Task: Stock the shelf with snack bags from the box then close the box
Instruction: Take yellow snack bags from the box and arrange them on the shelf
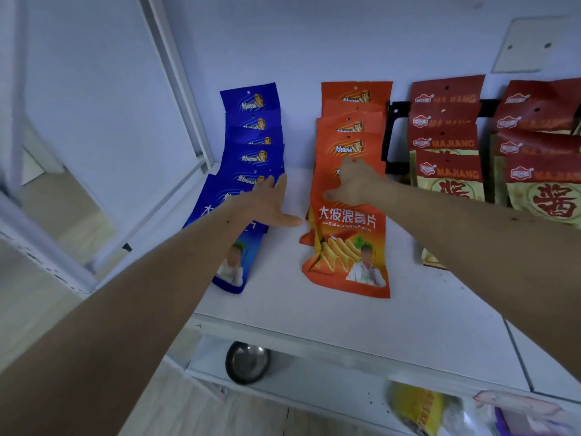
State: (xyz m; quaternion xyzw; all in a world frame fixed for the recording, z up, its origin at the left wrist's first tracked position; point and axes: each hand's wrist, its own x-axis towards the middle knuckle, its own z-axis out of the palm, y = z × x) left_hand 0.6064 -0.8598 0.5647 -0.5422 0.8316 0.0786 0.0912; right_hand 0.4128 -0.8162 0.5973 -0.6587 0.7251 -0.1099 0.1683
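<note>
Several blue snack bags (253, 152) lie overlapped in a row at the left of the white shelf (345, 316). My left hand (267, 202) rests flat on the front blue bag, fingers straight, thumb spread to the right. Several orange snack bags (350, 247) form a second row in the middle. My right hand (355, 184) lies on the front orange bag near its top edge, fingers extended against it. The box is not in view.
Two rows of red and cream MAJIANG bags (446, 158) fill the shelf's right side, with a black bracket (393, 136) behind them. A metal bowl (248, 361) and a yellow bag (418, 407) sit on the lower shelf. White frame posts (179, 86) stand at the left.
</note>
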